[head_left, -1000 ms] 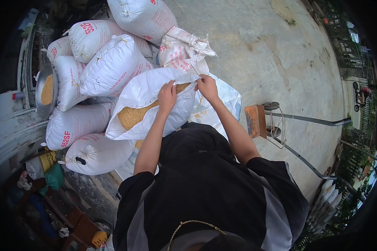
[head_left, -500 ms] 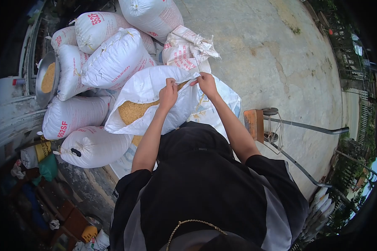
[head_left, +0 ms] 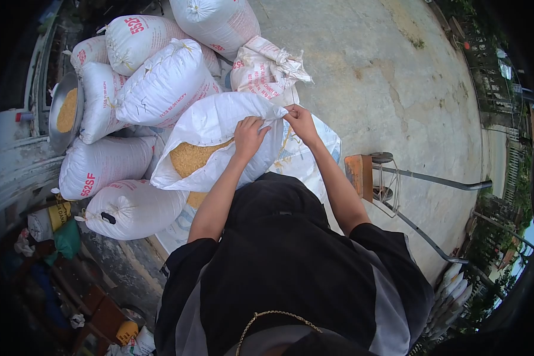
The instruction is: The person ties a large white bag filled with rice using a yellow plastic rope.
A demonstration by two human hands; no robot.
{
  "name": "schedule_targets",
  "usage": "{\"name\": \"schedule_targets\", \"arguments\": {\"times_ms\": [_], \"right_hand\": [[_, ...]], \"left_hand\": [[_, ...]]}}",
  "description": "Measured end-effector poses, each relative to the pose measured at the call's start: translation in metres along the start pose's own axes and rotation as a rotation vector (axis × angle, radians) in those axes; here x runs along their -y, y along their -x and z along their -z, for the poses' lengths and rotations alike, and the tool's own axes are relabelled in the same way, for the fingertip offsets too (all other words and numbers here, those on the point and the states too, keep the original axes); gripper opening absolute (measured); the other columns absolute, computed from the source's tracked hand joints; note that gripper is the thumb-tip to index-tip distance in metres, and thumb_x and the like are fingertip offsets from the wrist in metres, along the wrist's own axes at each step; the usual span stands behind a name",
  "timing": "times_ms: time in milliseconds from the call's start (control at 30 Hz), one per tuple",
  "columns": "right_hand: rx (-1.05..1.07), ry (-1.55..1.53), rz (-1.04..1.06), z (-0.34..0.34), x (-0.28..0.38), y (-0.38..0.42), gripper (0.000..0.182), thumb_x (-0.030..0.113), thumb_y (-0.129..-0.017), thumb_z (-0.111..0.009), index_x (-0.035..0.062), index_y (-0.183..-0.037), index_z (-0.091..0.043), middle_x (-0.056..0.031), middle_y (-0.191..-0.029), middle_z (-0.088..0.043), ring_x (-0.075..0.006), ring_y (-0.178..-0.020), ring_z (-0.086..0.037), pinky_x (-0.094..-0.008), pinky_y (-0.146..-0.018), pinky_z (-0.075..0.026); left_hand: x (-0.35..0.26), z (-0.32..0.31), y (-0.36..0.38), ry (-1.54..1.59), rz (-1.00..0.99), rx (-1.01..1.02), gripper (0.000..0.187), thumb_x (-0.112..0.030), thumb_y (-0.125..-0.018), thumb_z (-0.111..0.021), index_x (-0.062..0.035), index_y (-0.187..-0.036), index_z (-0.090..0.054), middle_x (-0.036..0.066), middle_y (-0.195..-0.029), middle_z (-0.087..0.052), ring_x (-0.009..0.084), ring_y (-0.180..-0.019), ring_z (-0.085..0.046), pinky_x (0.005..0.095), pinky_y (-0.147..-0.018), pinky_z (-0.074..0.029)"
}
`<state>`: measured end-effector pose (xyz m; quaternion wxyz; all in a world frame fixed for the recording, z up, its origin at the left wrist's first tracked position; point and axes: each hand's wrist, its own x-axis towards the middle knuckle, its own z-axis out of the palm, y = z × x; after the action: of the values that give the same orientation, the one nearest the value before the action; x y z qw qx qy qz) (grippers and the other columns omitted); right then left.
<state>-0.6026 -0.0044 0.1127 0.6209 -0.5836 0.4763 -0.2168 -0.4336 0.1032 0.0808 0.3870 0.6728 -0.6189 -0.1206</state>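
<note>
A white woven sack lies on its side in front of me, its mouth gaping at the left over golden grain. At the middle of the mouth's edge is my left hand, fingers bent over the cloth and thumb held out to the right. My right hand pinches the right corner of the mouth. Between the two hands the edges of the mouth lie close together. Whether the right fingertips also hold a thread or needle is too small to tell.
Several filled, tied white sacks are heaped behind and to the left. A metal basin with grain leans at far left. A hand cart with long handles stands right on the concrete floor. Clutter lies lower left.
My left hand has loosened its pinch, its fingers now spread more along the edge. My right hand has shifted slightly right, and the gap in the mouth between them has narrowed.
</note>
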Motion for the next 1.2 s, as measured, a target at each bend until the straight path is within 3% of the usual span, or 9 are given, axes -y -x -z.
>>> {"name": "schedule_targets", "arguments": {"times_ms": [233,333,500,600,800,900,967,1067,1200], "right_hand": [[-0.006,0.258,0.138,0.01,0.018,-0.004,0.049,0.017,-0.076,-0.082,0.0027,-0.119,-0.063,0.0006,-0.086,-0.064,-0.0018,-0.065,-0.051,-0.0198,-0.061,-0.044],[0.09,0.356,0.131,0.011,0.021,-0.01,0.065,0.024,-0.069,-0.087,0.0081,-0.127,-0.061,-0.0026,-0.095,-0.066,-0.0086,-0.07,-0.056,-0.0243,-0.066,-0.048],[0.252,0.594,0.644,0.006,0.011,-0.03,0.078,0.033,-0.064,-0.088,0.0155,-0.133,-0.057,-0.0114,-0.11,-0.068,-0.0277,-0.087,-0.065,-0.0363,-0.08,-0.05],[0.346,0.611,0.295,0.001,0.012,-0.029,0.066,0.034,-0.069,-0.083,0.0179,-0.129,-0.061,-0.018,-0.12,-0.065,-0.0315,-0.103,-0.064,-0.0369,-0.088,-0.05],[0.382,0.566,0.262,-0.003,-0.004,-0.039,0.029,0.019,-0.083,-0.069,0.0101,-0.11,-0.068,-0.0177,-0.098,-0.069,-0.0314,-0.091,-0.067,-0.0371,-0.08,-0.049],[0.354,0.457,0.304,-0.005,-0.011,-0.037,0.027,0.018,-0.082,-0.07,0.0069,-0.106,-0.068,-0.0172,-0.094,-0.069,-0.0318,-0.088,-0.067,-0.0373,-0.077,-0.05],[0.328,0.439,0.331,-0.007,-0.016,-0.037,0.026,0.018,-0.082,-0.071,0.0061,-0.105,-0.069,-0.0171,-0.092,-0.069,-0.0313,-0.086,-0.067,-0.0366,-0.076,-0.049],[0.306,0.415,0.316,-0.006,-0.014,-0.033,0.026,0.018,-0.081,-0.072,0.0042,-0.103,-0.069,-0.017,-0.089,-0.069,-0.0297,-0.08,-0.066,-0.0358,-0.074,-0.049],[0.306,0.411,0.255,-0.005,-0.008,-0.027,0.027,0.02,-0.081,-0.074,0.0019,-0.1,-0.069,-0.017,-0.084,-0.069,-0.0248,-0.071,-0.062,-0.0349,-0.07,-0.048]], "left_hand": [[0.001,-0.003,0.012,0.028,0.008,-0.093,0.013,-0.01,-0.086,-0.065,-0.0008,-0.095,-0.066,0.011,-0.105,-0.068,0.03,-0.1,-0.064,0.0393,-0.084,-0.049],[-0.001,0.002,0.019,0.108,0.107,-0.104,0.012,-0.007,-0.089,-0.061,0.001,-0.097,-0.065,0.015,-0.105,-0.067,0.0343,-0.095,-0.065,0.0404,-0.079,-0.051],[-0.001,0.006,0.014,0.206,0.167,-0.11,0.011,-0.007,-0.092,-0.058,0.0012,-0.096,-0.063,0.019,-0.094,-0.067,0.0377,-0.084,-0.066,0.0426,-0.07,-0.052],[-0.003,0.01,0.012,0.197,0.253,-0.052,0.01,-0.009,-0.092,-0.058,-0.0007,-0.094,-0.063,0.019,-0.088,-0.067,0.0375,-0.081,-0.065,0.0433,-0.067,-0.051],[-0.001,0.008,0.011,0.097,0.271,0.013,0.009,-0.013,-0.09,-0.061,-0.0039,-0.092,-0.063,0.016,-0.086,-0.067,0.0347,-0.081,-0.065,0.0441,-0.072,-0.049],[0.001,0.004,0.007,0.043,0.207,0.037,0.026,-0.023,-0.086,-0.069,-0.0045,-0.104,-0.065,0.014,-0.104,-0.069,0.0316,-0.105,-0.063,0.0437,-0.093,-0.045],[-0.012,0.004,-0.001,-0.041,0.136,-0.109,0.044,-0.032,-0.08,-0.074,-0.0026,-0.111,-0.065,0.013,-0.128,-0.061,0.0288,-0.13,-0.047,0.048,-0.112,-0.027],[0.005,-0.006,0.0,-0.059,0.105,0.128,0.064,-0.041,-0.074,-0.077,-0.0009,-0.122,-0.062,0.013,-0.14,-0.052,0.0282,-0.139,-0.036,0.0485,-0.116,-0.02],[0.013,-0.018,0.005,-0.045,0.079,0.146,0.077,-0.04,-0.074,-0.078,0.0017,-0.134,-0.052,0.017,-0.138,-0.053,0.029,-0.138,-0.039,0.0481,-0.116,-0.022]]}}
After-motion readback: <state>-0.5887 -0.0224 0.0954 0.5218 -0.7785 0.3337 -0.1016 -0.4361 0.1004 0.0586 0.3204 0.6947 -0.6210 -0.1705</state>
